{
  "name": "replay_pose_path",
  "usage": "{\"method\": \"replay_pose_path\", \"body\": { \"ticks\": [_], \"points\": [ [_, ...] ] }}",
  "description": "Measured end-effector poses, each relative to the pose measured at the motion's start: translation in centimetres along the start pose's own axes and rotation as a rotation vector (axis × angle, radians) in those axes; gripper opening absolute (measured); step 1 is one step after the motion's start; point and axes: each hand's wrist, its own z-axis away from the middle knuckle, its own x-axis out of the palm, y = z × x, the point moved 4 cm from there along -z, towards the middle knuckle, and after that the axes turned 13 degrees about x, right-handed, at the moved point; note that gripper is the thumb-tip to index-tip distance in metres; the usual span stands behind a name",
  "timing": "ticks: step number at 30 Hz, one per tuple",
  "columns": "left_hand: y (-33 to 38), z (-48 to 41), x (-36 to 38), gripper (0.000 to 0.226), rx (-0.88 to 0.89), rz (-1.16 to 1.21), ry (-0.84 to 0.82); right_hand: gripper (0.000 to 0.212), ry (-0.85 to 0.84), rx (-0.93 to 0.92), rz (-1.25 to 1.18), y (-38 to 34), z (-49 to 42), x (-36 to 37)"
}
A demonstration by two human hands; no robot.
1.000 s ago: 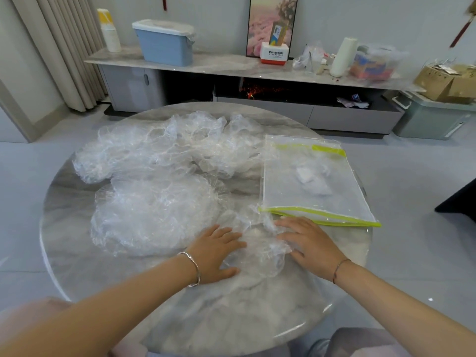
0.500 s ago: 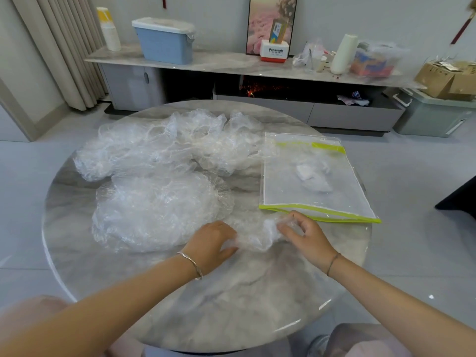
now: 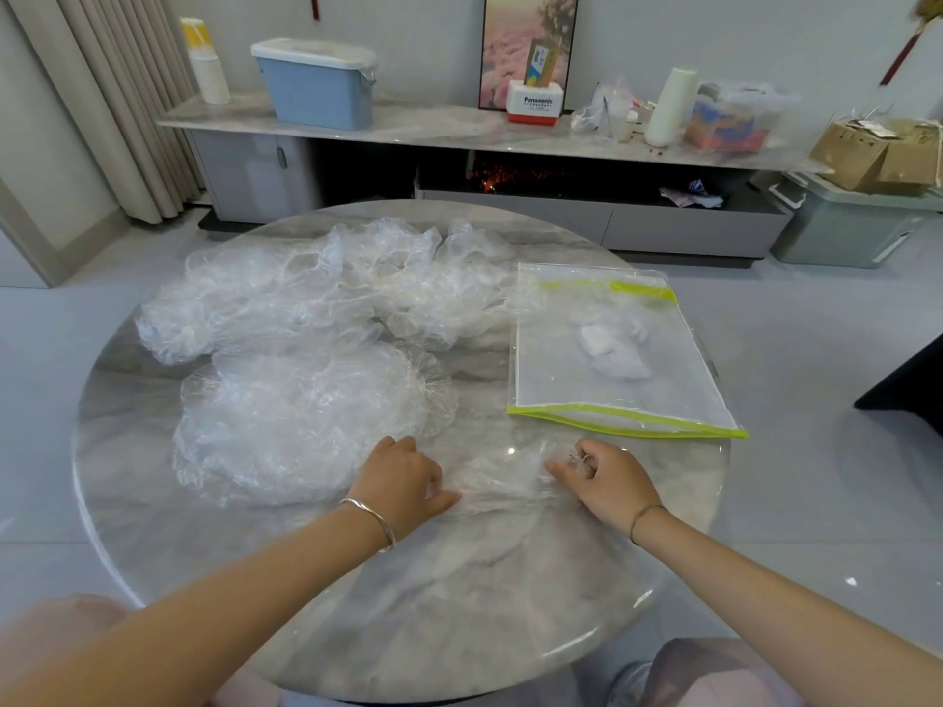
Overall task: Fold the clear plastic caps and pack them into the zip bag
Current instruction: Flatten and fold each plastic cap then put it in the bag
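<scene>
Cap (image 3: 502,484) stretched flat on table (image 3: 459,614) between both hands, likely to square it for folding. Left hand (image 3: 400,484) pins one end; right hand (image 3: 607,479) pinches the gathered rim. Zip bag (image 3: 612,395) lies just beyond, a few folded caps (image 3: 612,349) inside; loose pile (image 3: 306,349) waits left.

A round marble table (image 3: 459,604) bears crumpled clear caps (image 3: 316,349) and a zip bag (image 3: 612,359).
</scene>
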Motion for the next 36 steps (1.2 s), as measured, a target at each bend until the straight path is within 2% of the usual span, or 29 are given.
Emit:
{"method": "replay_pose_path", "body": {
  "ticks": [3, 5, 7, 9, 12, 14, 15, 17, 19, 20, 21, 23, 25, 27, 30, 33, 36],
  "points": [
    [0.3, -0.2, -0.6, 0.028, 0.005, -0.009, 0.018, 0.046, -0.015, 0.089, -0.142, 0.7, -0.7, -0.1],
    [0.5, -0.2, -1.0, 0.026, 0.032, 0.009, 0.085, 0.050, -0.010, 0.104, -0.134, 1.0, -1.1, -0.1],
    [0.8, -0.4, -1.1, 0.046, 0.095, 0.077, 0.194, 0.050, -0.005, 0.095, -0.093, 1.1, -1.3, -0.1],
    [1.8, -0.8, -1.9, 0.057, 0.264, 0.147, 0.327, 0.044, -0.008, 0.088, -0.053, 1.1, -1.5, 0.1],
    [4.2, -1.4, -2.7, 0.037, 0.682, -0.034, 0.467, 0.035, -0.017, 0.091, -0.030, 0.7, -1.9, 0.3],
    [5.1, -2.0, -1.8, 0.030, 0.828, -0.189, 0.429, 0.033, -0.015, 0.088, -0.022, 0.4, -1.9, 0.3],
    [5.1, -2.4, -1.2, 0.031, 0.817, -0.240, 0.383, 0.032, -0.017, 0.086, -0.006, 0.4, -1.9, 0.3],
    [4.3, -3.3, 0.2, 0.035, 0.675, -0.284, 0.272, 0.026, 0.003, 0.045, 0.050, 0.1, -1.7, 0.3],
    [2.8, -3.6, 1.5, 0.044, 0.503, -0.282, 0.107, 0.008, 0.107, -0.100, 0.150, -0.4, -1.1, 0.1],
    [2.2, -3.5, 2.1, 0.050, 0.444, -0.284, 0.035, 0.010, 0.167, -0.205, 0.201, -0.8, -0.7, 0.1],
    [1.8, -3.4, 2.6, 0.057, 0.403, -0.278, -0.018, 0.023, 0.198, -0.304, 0.235, -1.2, -0.1, 0.3],
    [1.4, -3.1, 3.5, 0.063, 0.346, -0.252, -0.070, 0.053, 0.131, -0.426, 0.262, -2.0, 0.9, 1.0],
    [1.2, -2.9, 4.2, 0.064, 0.319, -0.230, -0.064, 0.083, -0.019, -0.473, 0.368, -2.0, 1.6, 2.5],
    [1.3, -2.8, 4.3, 0.068, 0.322, -0.246, -0.046, 0.099, -0.125, -0.432, 0.489, -1.2, 1.7, 3.6],
    [1.2, -2.7, 4.4, 0.076, 0.306, -0.245, -0.065, 0.097, -0.192, -0.350, 0.555, 0.1, 1.2, 4.3],
    [1.3, -2.5, 4.4, 0.077, 0.319, -0.241, -0.083, 0.090, -0.221, -0.345, 0.555, 0.3, 1.1, 4.5],
    [1.3, -2.2, 3.9, 0.072, 0.316, -0.258, -0.056, 0.098, -0.240, -0.362, 0.555, -0.1, 1.0, 4.0]
  ]
}}
